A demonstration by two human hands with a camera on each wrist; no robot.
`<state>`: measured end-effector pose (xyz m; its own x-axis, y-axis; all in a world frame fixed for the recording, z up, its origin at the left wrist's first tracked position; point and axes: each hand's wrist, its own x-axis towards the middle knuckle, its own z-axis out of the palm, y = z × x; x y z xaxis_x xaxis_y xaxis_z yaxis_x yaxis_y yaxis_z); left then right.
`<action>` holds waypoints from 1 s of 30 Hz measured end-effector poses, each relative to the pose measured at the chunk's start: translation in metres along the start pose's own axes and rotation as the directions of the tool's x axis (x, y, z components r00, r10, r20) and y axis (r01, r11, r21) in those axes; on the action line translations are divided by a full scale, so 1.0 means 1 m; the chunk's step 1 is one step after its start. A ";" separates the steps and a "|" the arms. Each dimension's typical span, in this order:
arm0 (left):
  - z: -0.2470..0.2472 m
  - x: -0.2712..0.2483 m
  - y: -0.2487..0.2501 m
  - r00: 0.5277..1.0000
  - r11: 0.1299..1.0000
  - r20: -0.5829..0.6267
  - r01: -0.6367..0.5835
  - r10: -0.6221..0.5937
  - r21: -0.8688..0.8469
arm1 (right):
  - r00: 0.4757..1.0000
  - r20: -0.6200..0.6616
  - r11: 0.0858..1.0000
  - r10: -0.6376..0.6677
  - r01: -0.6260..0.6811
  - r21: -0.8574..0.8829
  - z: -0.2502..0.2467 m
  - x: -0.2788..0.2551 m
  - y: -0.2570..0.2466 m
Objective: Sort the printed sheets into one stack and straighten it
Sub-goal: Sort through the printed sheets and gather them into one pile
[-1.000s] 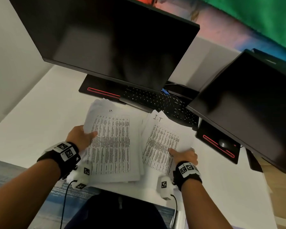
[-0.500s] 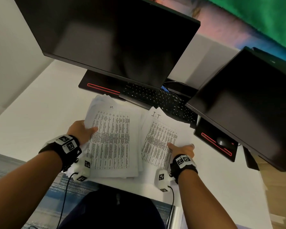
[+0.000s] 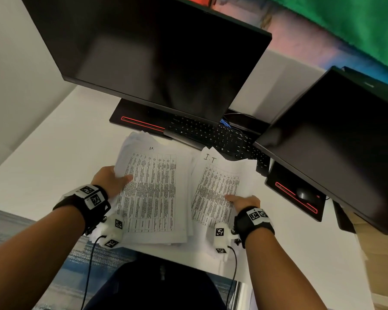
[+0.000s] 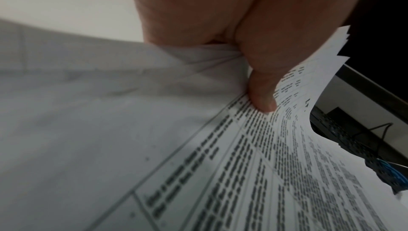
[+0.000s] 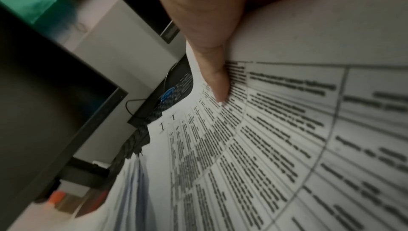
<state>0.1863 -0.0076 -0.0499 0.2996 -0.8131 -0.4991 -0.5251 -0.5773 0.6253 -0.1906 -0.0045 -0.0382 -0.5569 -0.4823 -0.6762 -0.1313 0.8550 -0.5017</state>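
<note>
- Two piles of printed sheets lie side by side near the front edge of the white counter (image 3: 43, 157). The left pile (image 3: 152, 193) is the thicker one; the right pile (image 3: 213, 193) is thinner, and its inner edge meets or overlaps the left pile's — which lies on top there cannot be told.
- Each top sheet is thin white paper carrying a ruled table packed with small black type. A short handwritten mark sits above each table, reading "I.T" on the right pile.
- The sheets are unevenly stacked — staggered corners fan out at the far ends of both piles, and at the near edge of the left pile.
- The left hand (image 3: 109, 180) grips the left pile at its left edge, thumb (image 4: 262, 98) pressed on the top sheet, the other fingers hidden beneath; the paper creases and bows upward there.
- The right hand (image 3: 244, 201) holds the right pile at its right edge, thumb (image 5: 217, 84) flat on the print, fingers out of sight below.
- Just beyond the piles, a black keyboard (image 3: 213, 137) lies toward the back of the counter.
- Two dark, glossy rectangular monitors rise above: the left monitor (image 3: 148, 52) and the right monitor (image 3: 336, 139), each on a flat black base with a red glowing strip.
- A dark rounded mouse (image 3: 304, 194) rests on the right base, near the counter's right edge.
</note>
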 end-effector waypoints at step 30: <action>0.035 -0.002 0.032 0.919 0.896 0.369 0.276 -0.140 -0.348 | 0.927 0.172 0.883 -0.334 0.371 -0.288 0.032 -0.038 -0.018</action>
<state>0.1408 -0.0211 -0.0503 0.0550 -0.6389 -0.7673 -0.1106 -0.7677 0.6312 -0.1408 -0.0074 -0.0213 -0.3309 -0.7652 -0.5522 -0.5591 0.6304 -0.5385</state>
